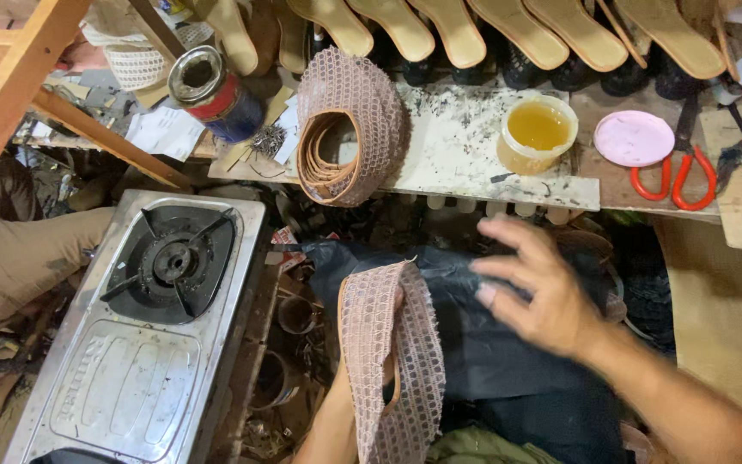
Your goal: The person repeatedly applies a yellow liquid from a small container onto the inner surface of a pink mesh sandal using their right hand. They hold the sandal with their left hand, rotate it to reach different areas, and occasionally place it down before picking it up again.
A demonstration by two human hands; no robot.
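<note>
Below the desk [474,172], over our lap, we note the left hand [388,361] slipped inside the pink mesh strap [392,344], its long axis running up-down, while the right hand [543,292], fingers spread and empty, hovers just beside it.

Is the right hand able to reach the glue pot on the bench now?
Probably yes. The right hand is open and empty, and the glue pot stands uncovered at the bench edge just above it, with nothing between.
</note>
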